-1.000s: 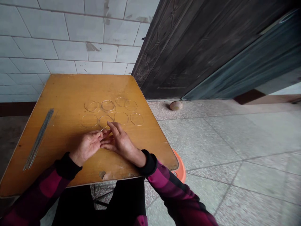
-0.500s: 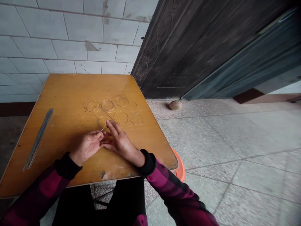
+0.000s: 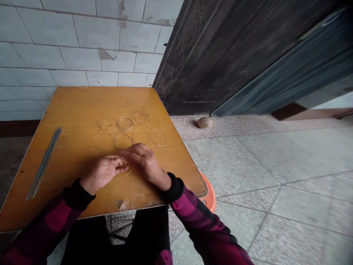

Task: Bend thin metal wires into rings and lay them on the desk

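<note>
Near the front of the wooden table, my left hand (image 3: 104, 170) pinches a thin metal wire (image 3: 129, 172) between thumb and forefinger. My right hand (image 3: 145, 161) is closed on the same wire beside it, its fingertips bent down and partly hidden. A curved end of the wire shows just below the right fingers. Beyond my hands lie several wire rings (image 3: 159, 138), set out roughly in two rows, some overlapping. A bundle of straight grey wires (image 3: 44, 163) rests on the left side of the tabletop.
The wooden table (image 3: 104, 99) stands against a white tiled wall (image 3: 74, 59). An orange stool (image 3: 210, 193) shows under its right front corner. On the floor right of the table lies a rounded stone-like object (image 3: 204, 122), near a dark door (image 3: 198, 73).
My right hand has come down and its fingers have curled over, where before they were stretched out. The wire's end now points down below the right fingers. My left hand stays nearly in place.
</note>
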